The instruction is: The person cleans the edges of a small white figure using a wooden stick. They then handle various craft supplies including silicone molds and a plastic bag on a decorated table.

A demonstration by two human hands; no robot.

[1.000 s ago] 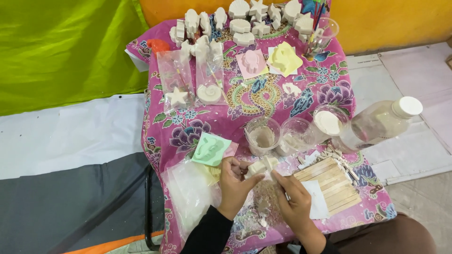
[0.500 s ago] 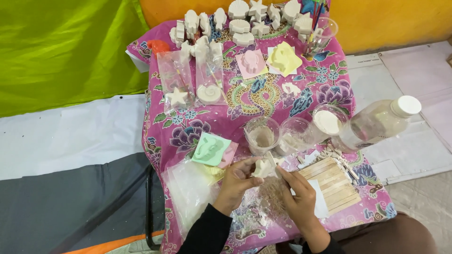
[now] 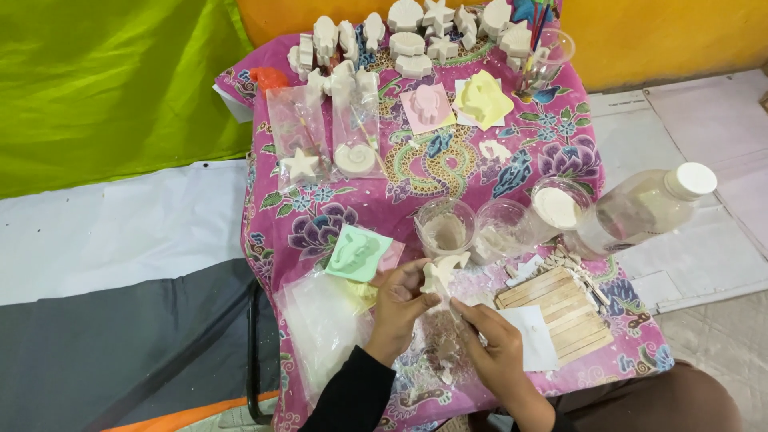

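Note:
My left hand (image 3: 400, 302) holds a small white plaster figure (image 3: 442, 272) up by its lower part, just in front of a clear cup (image 3: 445, 226). My right hand (image 3: 492, 346) sits below and to the right of it, fingers pinched on a thin stick-like tool that points toward the figure; the tool is too small to make out. Both hands hover over a pink floral cloth (image 3: 416, 168) strewn with white plaster crumbs. A green rubber mould (image 3: 357, 253) lies just left of my left hand.
Wooden sticks (image 3: 556, 300) and a white paper lie to the right. Two more clear cups (image 3: 504, 230) and a plastic bottle (image 3: 648, 208) lying on its side are behind them. Bagged figures (image 3: 328, 144), moulds (image 3: 452, 104) and several plaster figures (image 3: 416, 32) fill the far side. Clear bags (image 3: 320, 328) lie left.
My left hand has lifted the plaster figure higher and turned it toward the cups. My right hand has shifted slightly up and right with its tool.

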